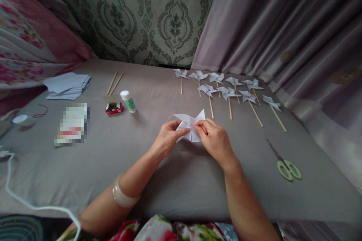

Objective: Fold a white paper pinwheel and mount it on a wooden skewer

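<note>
Inward, right hand [217,141] on paper pinwheel [190,121]

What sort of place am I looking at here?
Likely a room at home serving as a craft spot: damask-patterned wallpaper and a draped mauve curtain suggest the home, while paper pinwheels on wooden sticks, set out on a cloth-covered surface, suggest the crafting.
</note>
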A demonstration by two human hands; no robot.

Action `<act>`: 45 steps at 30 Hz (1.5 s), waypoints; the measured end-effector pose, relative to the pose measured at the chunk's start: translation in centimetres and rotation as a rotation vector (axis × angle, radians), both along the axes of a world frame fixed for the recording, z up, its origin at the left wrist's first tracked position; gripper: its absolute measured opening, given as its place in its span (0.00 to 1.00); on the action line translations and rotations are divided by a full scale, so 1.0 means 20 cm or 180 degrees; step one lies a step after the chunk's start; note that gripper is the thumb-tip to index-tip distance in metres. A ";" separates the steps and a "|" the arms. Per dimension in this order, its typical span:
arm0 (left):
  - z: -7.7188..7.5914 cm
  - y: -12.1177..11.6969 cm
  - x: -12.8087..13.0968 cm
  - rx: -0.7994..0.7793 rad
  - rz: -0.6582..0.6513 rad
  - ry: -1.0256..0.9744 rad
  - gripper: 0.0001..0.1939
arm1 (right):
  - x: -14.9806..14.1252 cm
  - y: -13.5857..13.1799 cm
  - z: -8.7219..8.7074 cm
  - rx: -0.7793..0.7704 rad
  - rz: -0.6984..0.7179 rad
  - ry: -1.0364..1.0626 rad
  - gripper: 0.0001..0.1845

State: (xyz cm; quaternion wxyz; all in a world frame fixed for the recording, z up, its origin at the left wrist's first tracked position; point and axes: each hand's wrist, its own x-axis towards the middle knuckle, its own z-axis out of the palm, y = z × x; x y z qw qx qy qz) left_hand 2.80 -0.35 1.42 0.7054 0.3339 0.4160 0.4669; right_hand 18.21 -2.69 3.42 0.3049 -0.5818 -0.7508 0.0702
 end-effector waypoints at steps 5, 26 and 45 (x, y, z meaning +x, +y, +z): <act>0.00 0.00 0.00 0.0110 0.0002 0.0009 0.14 | -0.01 0.00 -0.01 0.0006 -0.0057 -0.0052 0.10; -0.02 -0.01 0.01 0.0339 0.0214 0.0324 0.10 | -0.04 0.00 -0.03 -0.0005 -0.0098 0.0062 0.08; -0.01 0.06 -0.04 -0.0553 0.0341 -0.0244 0.15 | 0.13 0.10 -0.15 -0.0427 -0.0431 0.0133 0.06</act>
